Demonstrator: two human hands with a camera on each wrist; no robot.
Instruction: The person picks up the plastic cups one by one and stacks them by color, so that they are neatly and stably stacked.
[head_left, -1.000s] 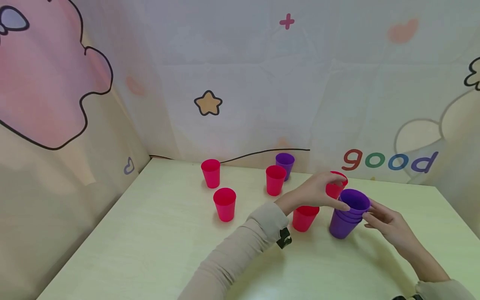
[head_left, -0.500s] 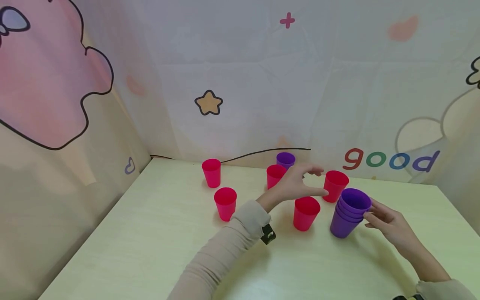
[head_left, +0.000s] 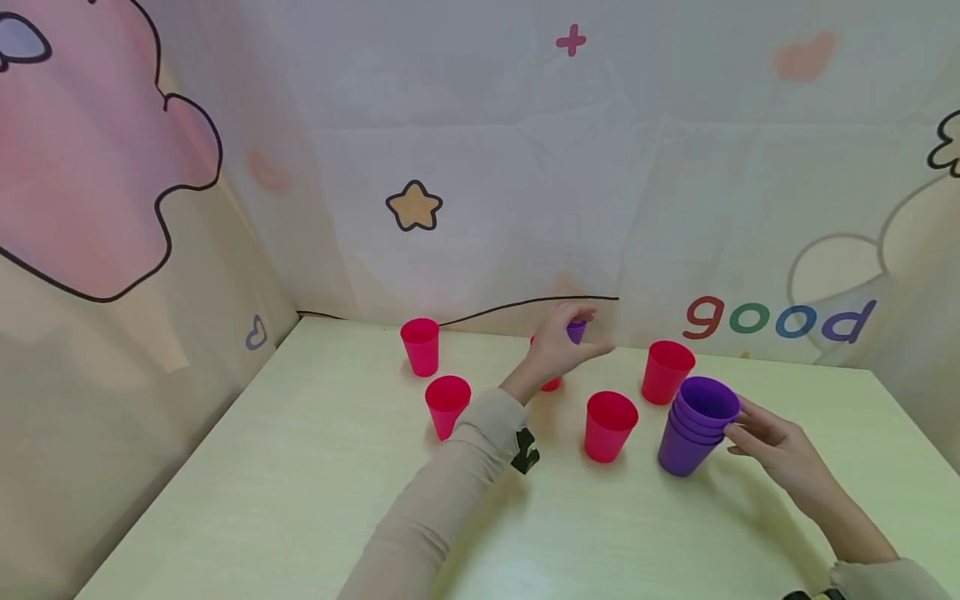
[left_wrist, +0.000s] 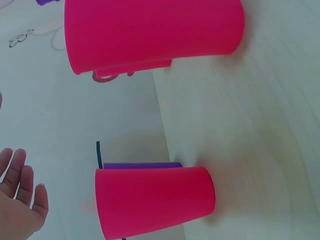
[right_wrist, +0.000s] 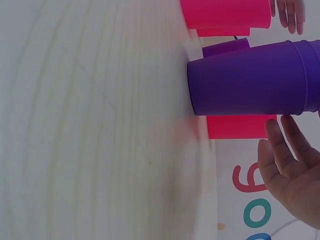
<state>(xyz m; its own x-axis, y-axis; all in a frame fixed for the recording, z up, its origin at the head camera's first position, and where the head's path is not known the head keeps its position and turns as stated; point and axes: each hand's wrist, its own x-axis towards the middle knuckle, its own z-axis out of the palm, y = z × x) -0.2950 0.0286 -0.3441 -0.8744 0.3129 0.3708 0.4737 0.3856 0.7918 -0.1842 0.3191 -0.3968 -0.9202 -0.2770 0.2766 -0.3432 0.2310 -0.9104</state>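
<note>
At the back of the table my left hand (head_left: 558,346) is spread with thumb and fingers apart, overlapping a purple cup (head_left: 576,331) and mostly hiding a red cup (head_left: 551,386) in the head view. The left wrist view shows its fingers (left_wrist: 25,185) clear of the nearby red cup (left_wrist: 155,200); the purple one peeks out behind that. At the right, my right hand (head_left: 780,458) holds the side of a nested stack of purple cups (head_left: 684,450), thumb in front and fingers behind near the rims. The stack stands upright on the table.
Red cups stand upright about the table: one (head_left: 611,427) left of the purple stack, another (head_left: 666,375) behind it, and two at the left, the rear (head_left: 422,350) and the front (head_left: 446,407), partly behind the left sleeve. A printed cloth (head_left: 495,167) backs the table (head_left: 300,492).
My left hand has moved left and back from above the purple stack, past the red cups, to the rear purple cup. The right hand and stack have stayed in place.
</note>
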